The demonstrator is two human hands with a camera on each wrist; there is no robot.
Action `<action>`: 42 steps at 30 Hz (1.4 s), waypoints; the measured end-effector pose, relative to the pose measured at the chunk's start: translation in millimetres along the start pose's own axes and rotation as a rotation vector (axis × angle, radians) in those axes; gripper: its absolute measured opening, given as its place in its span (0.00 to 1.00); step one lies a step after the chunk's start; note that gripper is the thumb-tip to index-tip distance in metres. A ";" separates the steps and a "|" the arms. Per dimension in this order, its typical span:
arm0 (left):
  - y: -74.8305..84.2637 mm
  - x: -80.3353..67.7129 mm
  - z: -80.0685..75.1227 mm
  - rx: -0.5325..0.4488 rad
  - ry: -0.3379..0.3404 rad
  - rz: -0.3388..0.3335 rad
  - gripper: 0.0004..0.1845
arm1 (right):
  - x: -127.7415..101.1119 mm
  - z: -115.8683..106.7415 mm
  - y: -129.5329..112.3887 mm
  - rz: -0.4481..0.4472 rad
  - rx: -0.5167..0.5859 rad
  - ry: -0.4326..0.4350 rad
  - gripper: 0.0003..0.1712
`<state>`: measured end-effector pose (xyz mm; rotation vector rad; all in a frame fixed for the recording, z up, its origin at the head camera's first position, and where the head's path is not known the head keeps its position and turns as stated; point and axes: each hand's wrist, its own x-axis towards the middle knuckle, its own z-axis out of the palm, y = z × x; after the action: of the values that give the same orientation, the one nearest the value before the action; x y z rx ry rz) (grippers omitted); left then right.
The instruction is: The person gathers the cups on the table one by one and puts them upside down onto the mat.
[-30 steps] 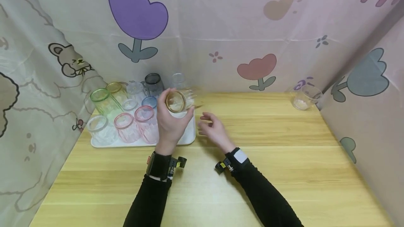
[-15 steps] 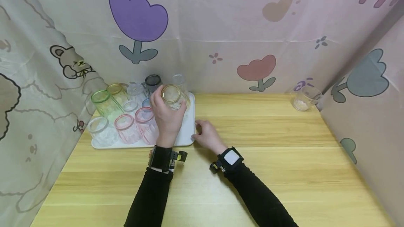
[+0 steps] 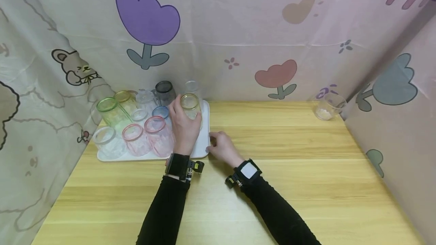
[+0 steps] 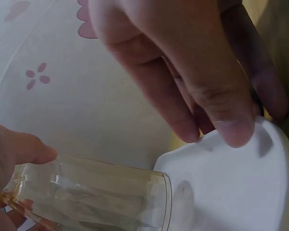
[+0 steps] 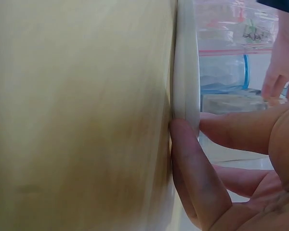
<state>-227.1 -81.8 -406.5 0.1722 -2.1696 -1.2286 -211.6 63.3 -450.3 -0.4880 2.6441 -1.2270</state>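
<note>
My left hand (image 3: 184,129) grips an amber-tinted glass (image 3: 190,106) over the right part of a white tray (image 3: 203,139). In the left wrist view, the base of this glass (image 4: 111,192) is at the tray surface (image 4: 226,173); I cannot tell whether they touch. My right hand (image 3: 223,147) pinches the tray's right edge. Its thumb and fingers lie on either side of the tray rim (image 5: 187,62) in the right wrist view. Left of my left hand stand two pink glasses (image 3: 136,144) and a blue-rimmed glass (image 3: 161,112).
Also on the tray are a clear glass (image 3: 110,144), a green glass (image 3: 114,114), a yellow glass (image 3: 126,103) and a dark mug (image 3: 165,93). A clear glass (image 3: 191,87) stands at the back. Another glass (image 3: 327,109) with white bits stands far right, near the patterned curtain (image 3: 218,18).
My left hand has lowered the amber glass toward the tray, tilting it more upright and shifting slightly right at the end. The right hand moved to the tray's right edge and took hold.
</note>
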 end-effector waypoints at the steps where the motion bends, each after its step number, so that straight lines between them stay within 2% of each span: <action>1: -0.6 0.1 0.7 0.004 -0.004 -0.003 0.45 | 0.0 0.3 -0.3 0.005 -0.006 0.002 0.31; 6: -5.8 0.0 3.3 0.018 -0.019 -0.015 0.43 | -0.6 0.7 -1.7 0.002 -0.022 0.009 0.32; 15: -11.9 -0.1 4.3 0.016 -0.051 -0.079 0.45 | -2.6 0.2 -2.9 -0.024 -0.029 0.020 0.32; 31: -10.4 -1.4 3.1 0.023 -0.092 -0.078 0.48 | -2.7 -1.8 -1.4 -0.001 -0.009 -0.003 0.34; 37: -4.6 -4.8 1.2 -0.007 -0.069 -0.022 0.49 | -2.9 -8.9 -1.9 -0.025 0.023 0.011 0.36; 42: 1.0 -12.6 1.8 -0.005 0.004 0.112 0.45 | -5.0 -17.2 -6.0 -0.068 0.143 0.084 0.35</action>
<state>-218.0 -74.8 -412.1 0.0496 -2.1420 -1.1698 -210.8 73.7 -434.4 -0.5167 2.6022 -1.4750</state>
